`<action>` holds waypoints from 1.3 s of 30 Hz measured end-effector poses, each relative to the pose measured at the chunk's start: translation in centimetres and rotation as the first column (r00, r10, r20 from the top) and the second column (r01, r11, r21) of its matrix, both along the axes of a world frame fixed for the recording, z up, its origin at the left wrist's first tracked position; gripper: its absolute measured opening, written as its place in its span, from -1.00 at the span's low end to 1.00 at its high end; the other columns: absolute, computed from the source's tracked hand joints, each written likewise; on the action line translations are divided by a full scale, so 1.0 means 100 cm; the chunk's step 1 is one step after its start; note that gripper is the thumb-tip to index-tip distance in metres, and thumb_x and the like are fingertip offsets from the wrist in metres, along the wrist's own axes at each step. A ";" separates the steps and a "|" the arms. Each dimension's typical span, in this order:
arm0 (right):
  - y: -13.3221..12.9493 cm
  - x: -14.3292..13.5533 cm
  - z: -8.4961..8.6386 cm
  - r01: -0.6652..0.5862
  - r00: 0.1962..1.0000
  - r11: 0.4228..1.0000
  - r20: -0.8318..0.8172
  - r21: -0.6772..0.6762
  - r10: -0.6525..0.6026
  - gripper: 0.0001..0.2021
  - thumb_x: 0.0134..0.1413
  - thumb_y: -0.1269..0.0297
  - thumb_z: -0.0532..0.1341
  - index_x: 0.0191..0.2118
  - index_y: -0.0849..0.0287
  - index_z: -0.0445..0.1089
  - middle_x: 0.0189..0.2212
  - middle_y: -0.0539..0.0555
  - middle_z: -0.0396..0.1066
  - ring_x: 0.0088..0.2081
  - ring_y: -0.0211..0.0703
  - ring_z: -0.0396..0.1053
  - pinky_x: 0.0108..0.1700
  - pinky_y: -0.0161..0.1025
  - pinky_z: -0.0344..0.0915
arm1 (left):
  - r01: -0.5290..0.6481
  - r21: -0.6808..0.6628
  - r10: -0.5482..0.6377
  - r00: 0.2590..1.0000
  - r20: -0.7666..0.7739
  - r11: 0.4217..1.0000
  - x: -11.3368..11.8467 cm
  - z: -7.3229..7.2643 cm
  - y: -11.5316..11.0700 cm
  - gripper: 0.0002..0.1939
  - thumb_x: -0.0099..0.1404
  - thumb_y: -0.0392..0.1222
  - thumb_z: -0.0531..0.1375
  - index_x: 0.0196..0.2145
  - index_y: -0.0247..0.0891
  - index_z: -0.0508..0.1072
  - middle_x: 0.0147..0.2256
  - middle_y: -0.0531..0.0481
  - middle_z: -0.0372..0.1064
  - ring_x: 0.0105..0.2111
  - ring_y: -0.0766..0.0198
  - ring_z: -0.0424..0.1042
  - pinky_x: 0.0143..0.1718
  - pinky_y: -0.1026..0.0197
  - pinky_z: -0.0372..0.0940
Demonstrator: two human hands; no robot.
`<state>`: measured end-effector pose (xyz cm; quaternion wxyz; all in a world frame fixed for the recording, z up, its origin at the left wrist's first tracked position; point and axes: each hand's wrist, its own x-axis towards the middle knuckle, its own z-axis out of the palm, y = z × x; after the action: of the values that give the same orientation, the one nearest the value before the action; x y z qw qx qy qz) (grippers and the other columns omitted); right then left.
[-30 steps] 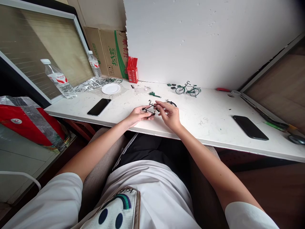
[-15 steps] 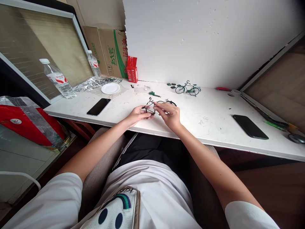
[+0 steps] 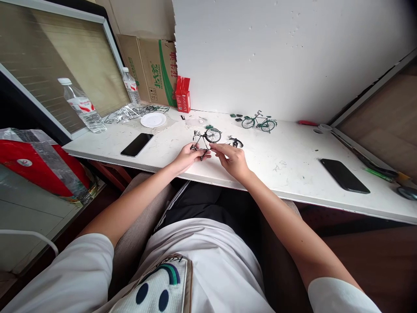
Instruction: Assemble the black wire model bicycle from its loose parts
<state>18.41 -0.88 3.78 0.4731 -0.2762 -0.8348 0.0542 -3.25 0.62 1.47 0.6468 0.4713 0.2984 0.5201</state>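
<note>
A small black model bicycle frame, with its handlebar at the upper left, is gripped by my left hand just above the desk's front edge. My right hand has thumb and fingers pinched at the frame's right side, touching it. What exactly sits between those fingertips is hidden. A spoked wheel shows just beyond the fingertips, tilted; whether it is joined to the frame I cannot tell. Beyond my right fingers lies a curved black part. A green piece is partly behind the wheel.
An assembled green model bicycle stands at the back, small dark pieces left of it. Phones lie on either side. A white plate, a red box, and water bottles stand at the left.
The frame has turned and tilted in my left hand, and the wheel has come into fuller view, further left. My right fingertips have moved slightly down, uncovering the curved black part.
</note>
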 end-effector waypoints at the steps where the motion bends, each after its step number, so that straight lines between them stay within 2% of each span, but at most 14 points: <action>1: 0.001 0.000 -0.001 0.005 1.000 1.000 0.009 -0.004 -0.005 -0.65 0.52 0.18 0.07 0.16 0.00 0.57 -0.02 0.13 0.65 -0.01 0.01 0.63 0.04 -0.03 0.59 | -0.035 0.024 0.035 0.999 -0.010 0.999 0.001 -0.001 0.000 -0.53 0.22 -0.20 0.48 -0.24 -0.19 0.19 -0.26 -0.09 0.61 -0.16 0.06 0.67 0.05 -0.01 0.39; 6: 0.003 0.002 -0.004 0.024 0.998 1.000 0.064 0.004 -0.024 -0.68 0.51 0.13 0.14 0.15 0.01 0.57 0.00 0.15 0.65 0.01 0.04 0.64 0.01 -0.04 0.60 | -0.188 0.141 0.198 0.978 -0.064 0.972 0.006 -0.007 -0.001 -0.50 0.23 -0.18 0.48 -0.25 -0.16 0.15 -0.35 0.06 0.53 -0.24 0.13 0.67 -0.08 0.12 0.41; 11: 0.006 0.006 -0.009 0.024 0.978 0.997 0.205 0.071 -0.038 -0.70 0.51 0.22 0.16 0.17 0.05 0.57 0.04 0.16 0.63 0.04 0.06 0.63 0.02 -0.04 0.60 | -0.286 0.194 0.302 0.952 -0.056 0.938 0.006 -0.011 0.002 -0.54 0.26 -0.19 0.44 -0.25 -0.16 0.15 -0.29 -0.01 0.58 -0.26 0.15 0.67 -0.16 0.16 0.43; 18: 0.006 0.007 -0.013 0.059 0.948 0.982 0.298 0.178 -0.110 -0.67 0.51 0.37 0.13 0.22 0.15 0.51 0.07 0.21 0.61 0.01 0.02 0.63 -0.02 -0.11 0.58 | -0.313 0.222 0.326 0.945 -0.025 0.924 0.004 -0.018 0.009 -0.52 0.27 -0.19 0.44 -0.23 -0.14 0.12 -0.24 -0.04 0.63 -0.26 0.16 0.68 -0.16 0.15 0.47; 22: 0.005 0.006 -0.013 0.075 0.936 0.978 0.325 0.193 -0.136 -0.68 0.53 0.34 0.11 0.22 0.15 0.51 0.03 0.22 0.62 -0.01 0.01 0.62 -0.08 -0.13 0.56 | -0.309 0.248 0.328 0.944 -0.036 0.918 0.004 -0.022 0.011 -0.56 0.29 -0.22 0.41 -0.22 -0.14 0.13 -0.22 -0.05 0.64 -0.26 0.18 0.68 -0.14 0.15 0.48; 25: 0.003 0.003 -0.011 0.114 0.925 0.974 0.335 0.197 -0.176 -0.69 0.54 0.27 0.11 0.17 0.18 0.53 -0.06 0.23 0.65 -0.14 -0.02 0.63 -0.19 -0.16 0.52 | -0.313 0.284 0.339 0.940 -0.047 0.906 0.003 -0.025 0.011 -0.59 0.29 -0.23 0.39 -0.22 -0.14 0.15 -0.19 -0.07 0.63 -0.24 0.19 0.68 -0.11 0.14 0.49; 31: 0.001 -0.002 -0.010 0.170 0.941 0.976 0.272 0.137 -0.202 -0.67 0.55 0.14 0.11 0.06 0.19 0.57 -0.21 0.21 0.65 -0.28 -0.07 0.60 -0.29 -0.20 0.44 | -0.304 0.321 0.334 0.942 -0.041 0.897 0.003 -0.028 0.011 -0.62 0.32 -0.24 0.37 -0.20 -0.15 0.17 -0.16 -0.08 0.63 -0.21 0.19 0.68 -0.02 0.06 0.52; 39: 0.004 -0.006 -0.016 0.160 0.986 0.986 0.045 -0.057 -0.158 -0.60 0.51 -0.02 0.11 -0.06 0.15 0.59 -0.20 0.17 0.66 -0.31 -0.06 0.59 -0.21 -0.14 0.53 | -0.289 0.310 0.315 0.949 -0.034 0.906 0.003 -0.022 0.009 -0.61 0.33 -0.24 0.37 -0.21 -0.15 0.15 -0.19 -0.06 0.61 -0.18 0.17 0.68 0.02 -0.01 0.54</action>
<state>17.83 -0.43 2.22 0.4503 -0.3570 -0.8176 0.0358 -2.90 1.52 -0.78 0.4659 0.5338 0.3117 0.6331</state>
